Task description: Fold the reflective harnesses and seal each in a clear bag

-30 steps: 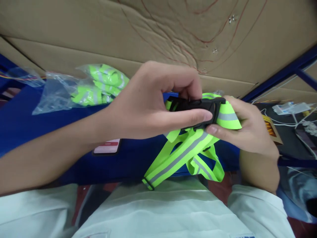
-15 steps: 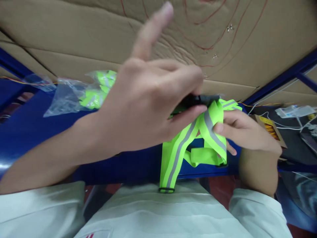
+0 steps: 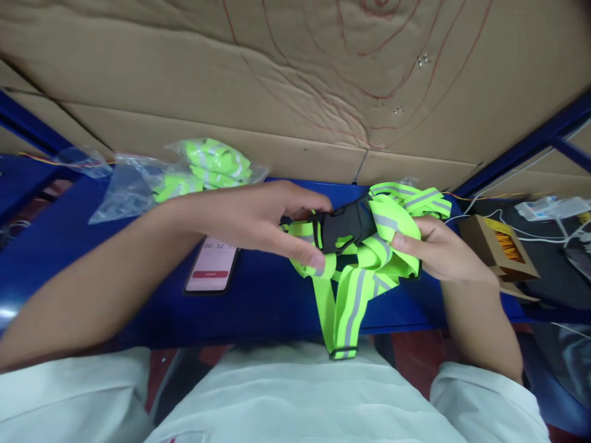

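Note:
A neon-yellow reflective strap harness [image 3: 369, 264] with grey stripes lies bunched on the blue table [image 3: 258, 301], one loop hanging over the front edge. A black plastic buckle [image 3: 344, 226] sits on top of the bundle. My left hand [image 3: 272, 218] reaches in from the left, fingers curled on the strap just left of the buckle. From the right, my right hand [image 3: 438, 249] grips the folded straps, thumb on top.
A phone [image 3: 212, 269] with a lit screen lies on the table under my left forearm. Clear bags of packed neon straps [image 3: 203, 169] sit at the back left. A cardboard wall [image 3: 295, 80] rises behind. A small brown box [image 3: 498, 246] and white cables lie at right.
My left hand, raised with a finger up half a second ago, has come down onto the strap. The harness has been lowered onto the table and the buckle now faces up.

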The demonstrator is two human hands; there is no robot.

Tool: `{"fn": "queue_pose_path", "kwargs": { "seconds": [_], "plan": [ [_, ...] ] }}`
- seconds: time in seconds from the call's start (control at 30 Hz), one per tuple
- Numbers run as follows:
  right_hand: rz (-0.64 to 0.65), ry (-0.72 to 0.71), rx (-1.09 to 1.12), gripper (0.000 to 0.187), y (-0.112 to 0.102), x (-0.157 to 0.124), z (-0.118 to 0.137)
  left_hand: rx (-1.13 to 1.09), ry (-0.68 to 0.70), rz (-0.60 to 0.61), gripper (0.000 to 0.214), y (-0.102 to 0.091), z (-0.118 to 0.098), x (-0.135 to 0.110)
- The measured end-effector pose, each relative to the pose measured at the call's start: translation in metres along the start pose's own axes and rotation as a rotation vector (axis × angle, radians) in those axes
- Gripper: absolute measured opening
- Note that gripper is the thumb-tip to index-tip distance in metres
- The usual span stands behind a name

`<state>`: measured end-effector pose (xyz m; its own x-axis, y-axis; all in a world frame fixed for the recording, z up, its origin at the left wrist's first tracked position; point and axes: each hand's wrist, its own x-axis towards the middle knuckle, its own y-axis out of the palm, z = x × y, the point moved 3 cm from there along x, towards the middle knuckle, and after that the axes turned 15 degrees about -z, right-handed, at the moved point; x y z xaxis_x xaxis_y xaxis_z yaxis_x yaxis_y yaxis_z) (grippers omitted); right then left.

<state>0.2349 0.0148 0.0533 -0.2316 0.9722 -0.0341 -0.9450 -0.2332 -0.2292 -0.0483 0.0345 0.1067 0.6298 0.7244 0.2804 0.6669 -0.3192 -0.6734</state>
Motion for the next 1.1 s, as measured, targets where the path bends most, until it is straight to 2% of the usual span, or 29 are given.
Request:
{"fn": "queue_pose_path", "kwargs": {
  "seconds": [0.07, 0.13, 0.27, 0.33, 0.43, 0.53, 0.67, 0.73, 0.8, 0.87, 0.93, 1.03, 1.1],
  "plan": [
    [-0.009, 0.069, 0.071, 0.034, 0.003, 0.001, -0.008, -0.287, -0.082, 0.108, 0.043, 0.016, 0.014, -0.004],
    [-0.011, 0.093, 0.131, 0.035, 0.007, 0.002, -0.012, -0.436, -0.147, 0.104, 0.048, 0.031, 0.028, -0.007],
    [0.01, 0.118, 0.174, 0.039, 0.009, 0.003, -0.021, -0.366, -0.304, 0.096, 0.035, 0.051, 0.047, -0.011],
    [0.048, 0.12, 0.171, 0.041, 0.007, 0.004, -0.025, -0.311, -0.345, 0.008, 0.031, 0.048, 0.049, -0.009],
    [0.11, 0.082, 0.141, 0.046, 0.004, 0.007, -0.029, -0.212, -0.289, -0.086, 0.034, 0.037, 0.041, -0.003],
    [0.135, 0.021, 0.042, 0.051, 0.005, 0.012, -0.025, -0.097, -0.197, -0.097, 0.036, 0.026, 0.027, 0.002],
    [0.077, -0.143, 0.002, 0.043, 0.006, 0.015, -0.005, -0.053, -0.16, -0.111, 0.04, 0.009, 0.012, 0.005],
    [0.007, -0.2, 0.029, 0.038, 0.002, 0.014, 0.006, -0.109, -0.161, -0.102, 0.037, 0.001, 0.007, 0.004],
    [-0.018, -0.221, 0.082, 0.034, -0.003, 0.013, 0.012, -0.278, -0.174, -0.08, 0.032, -0.004, 0.006, 0.004],
    [0.036, -0.236, 0.176, 0.032, -0.007, 0.012, 0.015, -0.467, -0.187, -0.076, 0.032, -0.006, 0.007, 0.004],
    [0.113, -0.259, 0.275, 0.038, -0.008, 0.011, 0.015, -0.529, -0.184, -0.096, 0.032, -0.004, 0.007, 0.007],
    [0.174, -0.228, 0.331, 0.059, -0.007, 0.011, 0.015, -0.374, -0.112, -0.174, 0.028, -0.003, -0.005, 0.013],
    [0.143, -0.202, 0.248, 0.054, -0.008, 0.009, 0.019, -0.18, 0.046, -0.291, 0.028, -0.008, -0.021, 0.015]
  ]
}}
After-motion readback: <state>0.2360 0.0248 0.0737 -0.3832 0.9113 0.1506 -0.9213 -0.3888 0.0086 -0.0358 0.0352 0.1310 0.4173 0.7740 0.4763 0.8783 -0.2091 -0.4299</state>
